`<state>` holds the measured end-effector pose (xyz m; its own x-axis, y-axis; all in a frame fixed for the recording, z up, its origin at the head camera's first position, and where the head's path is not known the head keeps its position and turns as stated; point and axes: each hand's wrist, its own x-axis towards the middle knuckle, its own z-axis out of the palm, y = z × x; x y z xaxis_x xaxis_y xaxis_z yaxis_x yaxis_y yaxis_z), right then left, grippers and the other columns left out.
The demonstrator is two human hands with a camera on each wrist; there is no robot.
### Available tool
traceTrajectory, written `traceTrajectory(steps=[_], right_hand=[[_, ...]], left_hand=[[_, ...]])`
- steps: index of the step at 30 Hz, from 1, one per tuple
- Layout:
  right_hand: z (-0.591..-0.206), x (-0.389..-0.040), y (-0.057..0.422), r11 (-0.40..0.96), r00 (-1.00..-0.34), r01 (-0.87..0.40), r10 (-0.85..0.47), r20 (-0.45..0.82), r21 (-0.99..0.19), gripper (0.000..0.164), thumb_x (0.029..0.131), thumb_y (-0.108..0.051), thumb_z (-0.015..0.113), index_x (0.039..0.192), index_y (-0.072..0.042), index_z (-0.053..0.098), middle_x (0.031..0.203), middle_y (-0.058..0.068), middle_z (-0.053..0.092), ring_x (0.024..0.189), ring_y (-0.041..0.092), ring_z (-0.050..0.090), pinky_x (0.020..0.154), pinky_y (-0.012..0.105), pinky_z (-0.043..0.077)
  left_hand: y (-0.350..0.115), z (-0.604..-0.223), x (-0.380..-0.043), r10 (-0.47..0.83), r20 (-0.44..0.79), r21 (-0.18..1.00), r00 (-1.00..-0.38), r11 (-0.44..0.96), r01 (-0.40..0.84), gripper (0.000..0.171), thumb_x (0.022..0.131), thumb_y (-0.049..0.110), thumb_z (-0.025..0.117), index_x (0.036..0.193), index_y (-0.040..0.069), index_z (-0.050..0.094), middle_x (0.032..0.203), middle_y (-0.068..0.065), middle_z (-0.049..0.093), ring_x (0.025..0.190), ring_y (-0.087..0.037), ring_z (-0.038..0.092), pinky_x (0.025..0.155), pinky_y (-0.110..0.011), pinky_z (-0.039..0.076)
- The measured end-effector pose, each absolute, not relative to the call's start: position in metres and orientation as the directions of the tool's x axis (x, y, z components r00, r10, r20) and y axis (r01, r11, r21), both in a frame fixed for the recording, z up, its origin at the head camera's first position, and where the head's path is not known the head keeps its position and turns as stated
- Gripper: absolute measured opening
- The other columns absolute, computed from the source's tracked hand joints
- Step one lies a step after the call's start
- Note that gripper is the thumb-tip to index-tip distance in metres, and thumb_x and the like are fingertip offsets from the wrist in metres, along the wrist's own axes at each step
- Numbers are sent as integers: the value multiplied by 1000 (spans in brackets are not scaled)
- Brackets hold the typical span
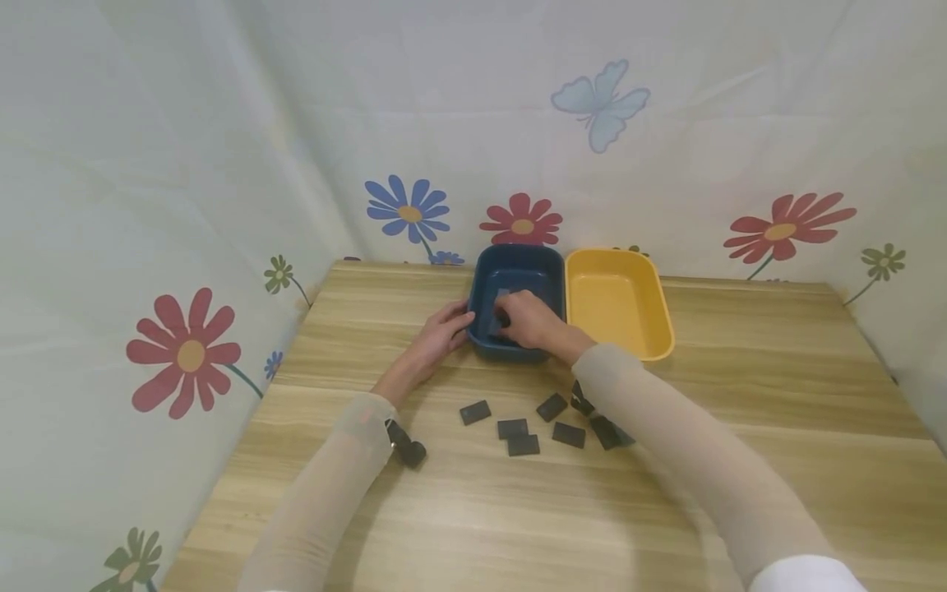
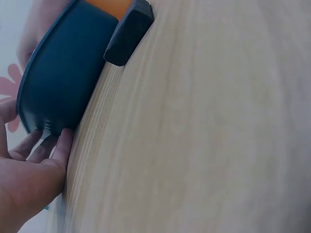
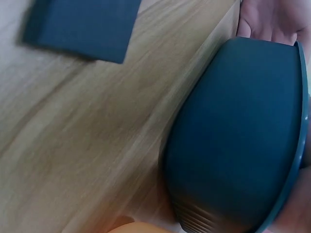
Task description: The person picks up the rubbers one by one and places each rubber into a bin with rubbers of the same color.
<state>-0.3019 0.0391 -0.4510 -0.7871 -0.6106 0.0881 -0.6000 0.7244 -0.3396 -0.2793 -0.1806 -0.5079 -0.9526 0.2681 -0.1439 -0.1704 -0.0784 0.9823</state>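
My left hand [image 1: 441, 333] holds the left side of the dark blue bin [image 1: 514, 355]. In the left wrist view, its fingers bear on the bin's outer wall [image 2: 63, 73] with the thumb at the rim. My right hand [image 1: 534, 321] reaches down inside this bin, thumb and fingers curled around a small dark rectangular block [image 1: 503, 293], mostly covered by the fingers. On the table in front lie several similar dark blocks, including one at the left [image 1: 475, 412] and one by the right forearm [image 1: 605, 432]. Two of them touch each other [image 1: 524, 446].
A yellow bin [image 1: 617, 300] stands against the blue bin's right side. Both sit near the back edge of the wooden table [image 1: 473, 526]. A patterned cloth [image 1: 473, 123] hangs behind and at the sides. Dark straps with devices [image 1: 407, 448] are worn at the wrists.
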Motion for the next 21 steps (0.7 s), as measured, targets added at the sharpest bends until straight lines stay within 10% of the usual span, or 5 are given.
traceTrajectory(steps=[21], right_hand=[[-396,-250,99,611,-707,-685,-690,157,-398,40,93,-26,85,124,-4,74,115,11,73,107,28,68,99,44,57]], left_hand=[[-178,-510,-281,255,-124,982,-959,-110,-156,60,110,25,59,162,4,38,164,-17,42,146,-29,50,116,-35,46]])
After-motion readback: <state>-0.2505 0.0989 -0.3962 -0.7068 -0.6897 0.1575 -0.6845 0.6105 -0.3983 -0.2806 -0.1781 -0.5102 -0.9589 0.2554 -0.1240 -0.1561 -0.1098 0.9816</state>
